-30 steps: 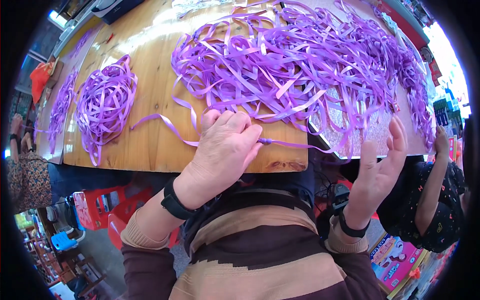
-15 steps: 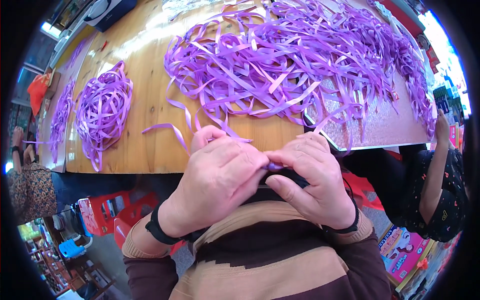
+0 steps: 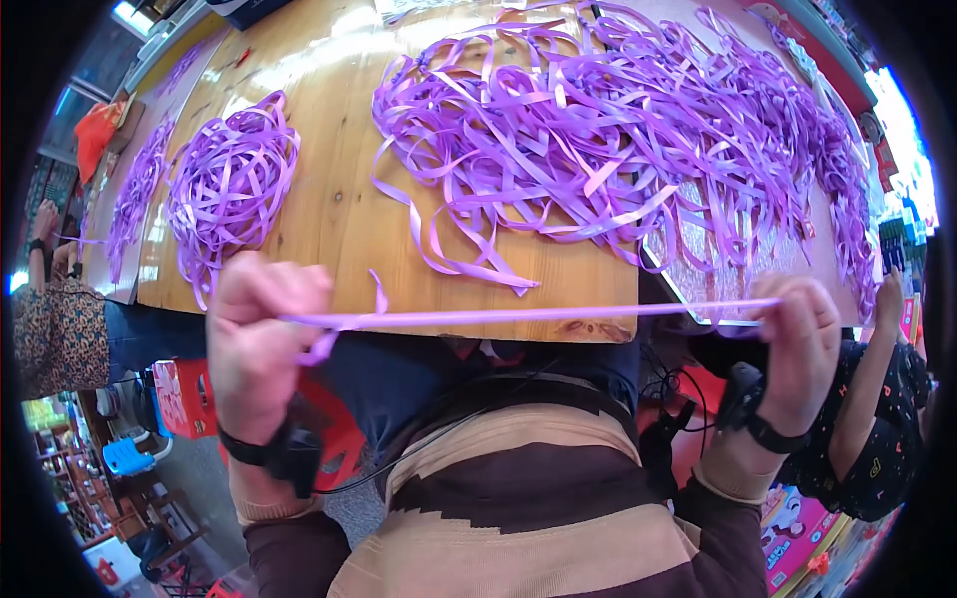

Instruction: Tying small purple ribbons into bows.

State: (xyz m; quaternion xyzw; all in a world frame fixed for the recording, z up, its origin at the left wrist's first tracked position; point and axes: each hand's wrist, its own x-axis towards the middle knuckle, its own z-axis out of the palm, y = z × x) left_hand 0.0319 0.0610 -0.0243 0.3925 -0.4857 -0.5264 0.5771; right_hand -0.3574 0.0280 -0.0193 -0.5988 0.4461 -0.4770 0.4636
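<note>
A purple ribbon [image 3: 518, 316] is stretched taut, almost level, between my two hands above the table's near edge. My left hand [image 3: 261, 334] is closed on one end, with a short tail curling up and a loop hanging beside the fingers. Its outline is a little blurred. The other end is pinched in my right hand [image 3: 800, 324], where a bit of ribbon hangs below the fingers. Beyond the taut ribbon lies a large tangled heap of purple ribbons [image 3: 588, 149], several loose ends trailing toward me. A smaller coiled bundle of ribbon [image 3: 234, 184] rests left of it.
The wooden table [image 3: 339, 219] meets a lighter surface [image 3: 713, 249] at the right. More ribbon [image 3: 140, 199] lies along the far left. A co-worker's arm [image 3: 865, 384] is close on the right; another person's hand [image 3: 45, 221] shows at the left. Red stools stand below.
My hands were together at the middle; they have moved wide apart, left and right, and the ribbon between them is now pulled straight.
</note>
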